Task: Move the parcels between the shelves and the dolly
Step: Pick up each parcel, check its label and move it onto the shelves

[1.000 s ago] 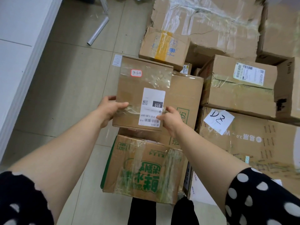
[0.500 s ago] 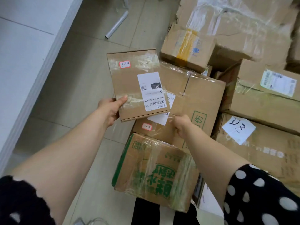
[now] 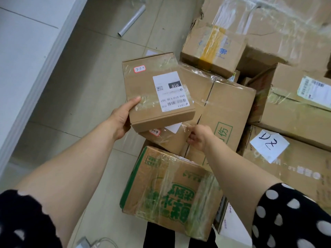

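Observation:
My left hand (image 3: 123, 116) grips a small flat cardboard parcel (image 3: 143, 90) at its near left corner, thumb on top, and holds it in the air over the floor. The parcel has a white shipping label and a small red-edged sticker. Just below it lies another taped parcel (image 3: 170, 140) with a similar sticker, on the pile. My right hand (image 3: 198, 136) holds this lower parcel at its near right edge, fingers curled on the taped cardboard.
A box with green print (image 3: 170, 192) lies nearest to me. More cardboard boxes are piled at the right, one with a paper note marked by hand (image 3: 269, 147). A white shelf edge (image 3: 35, 86) runs along the left. A grey tube (image 3: 131, 20) lies on the tiled floor.
My right hand let go of the labelled parcel and dropped to the parcel under it. My left hand alone lifted the labelled parcel up and to the left.

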### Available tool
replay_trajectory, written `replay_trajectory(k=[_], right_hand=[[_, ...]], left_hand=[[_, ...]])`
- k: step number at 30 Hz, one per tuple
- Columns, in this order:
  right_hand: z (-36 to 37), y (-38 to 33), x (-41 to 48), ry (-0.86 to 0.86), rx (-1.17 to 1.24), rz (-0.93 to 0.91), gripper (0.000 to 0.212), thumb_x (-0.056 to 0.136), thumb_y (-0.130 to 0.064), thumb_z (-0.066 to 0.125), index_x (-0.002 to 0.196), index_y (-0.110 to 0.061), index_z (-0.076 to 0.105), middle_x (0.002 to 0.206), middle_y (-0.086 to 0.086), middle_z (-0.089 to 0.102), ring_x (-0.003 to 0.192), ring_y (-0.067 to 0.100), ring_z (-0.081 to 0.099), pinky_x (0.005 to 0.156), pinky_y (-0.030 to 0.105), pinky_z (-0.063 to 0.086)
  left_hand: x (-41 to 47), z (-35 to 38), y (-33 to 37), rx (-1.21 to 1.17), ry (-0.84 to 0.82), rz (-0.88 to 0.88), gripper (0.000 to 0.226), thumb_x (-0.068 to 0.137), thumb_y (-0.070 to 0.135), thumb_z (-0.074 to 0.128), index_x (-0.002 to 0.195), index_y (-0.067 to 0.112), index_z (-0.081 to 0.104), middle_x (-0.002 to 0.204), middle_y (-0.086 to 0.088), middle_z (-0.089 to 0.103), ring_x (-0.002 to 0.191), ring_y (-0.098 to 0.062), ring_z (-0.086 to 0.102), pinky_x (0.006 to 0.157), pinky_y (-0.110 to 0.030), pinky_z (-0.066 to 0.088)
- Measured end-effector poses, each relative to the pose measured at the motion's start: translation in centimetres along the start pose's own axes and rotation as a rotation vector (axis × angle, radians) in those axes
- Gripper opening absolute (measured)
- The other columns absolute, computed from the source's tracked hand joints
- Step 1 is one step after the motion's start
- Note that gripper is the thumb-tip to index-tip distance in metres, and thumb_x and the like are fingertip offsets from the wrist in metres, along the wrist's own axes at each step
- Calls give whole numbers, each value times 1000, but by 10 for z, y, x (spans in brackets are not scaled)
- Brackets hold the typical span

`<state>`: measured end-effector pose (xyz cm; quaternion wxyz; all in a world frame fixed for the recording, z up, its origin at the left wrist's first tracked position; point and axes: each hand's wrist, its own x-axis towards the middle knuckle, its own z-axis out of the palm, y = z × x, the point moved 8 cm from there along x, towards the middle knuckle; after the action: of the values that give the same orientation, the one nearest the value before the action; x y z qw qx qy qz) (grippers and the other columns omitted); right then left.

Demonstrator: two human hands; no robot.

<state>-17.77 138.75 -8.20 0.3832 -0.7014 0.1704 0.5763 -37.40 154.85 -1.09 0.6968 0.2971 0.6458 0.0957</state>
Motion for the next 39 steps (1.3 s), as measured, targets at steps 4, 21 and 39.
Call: replay_trajectory(k=[4,21,39], right_hand=[[0,3,4,-15,78,13,24,82,11,41,84,-6,57,74,6,58,72,21,53,76,34,41],[-120,-82,-78,280,251,-406,55,91,-3,59,141,-11,37,126,7,57,92,15,60,62,26,52],[-132,-51,-64,31,374,-346,42,95,-6,55,136,-11,47,119,9,65,84,16,64,59,25,55]], left_hand=[[0,17,-5,103,-89,-17,25,80,46,65,91,24,63,87,-3,67,81,-21,60,89,-27,41],[-51,26,38,259,23,5,18,85,32,68,91,17,59,81,0,62,73,-14,58,86,-32,37],[-26,78,-15,871,41,86,38,95,11,57,130,-5,53,129,-18,57,117,-31,55,102,-37,43]])
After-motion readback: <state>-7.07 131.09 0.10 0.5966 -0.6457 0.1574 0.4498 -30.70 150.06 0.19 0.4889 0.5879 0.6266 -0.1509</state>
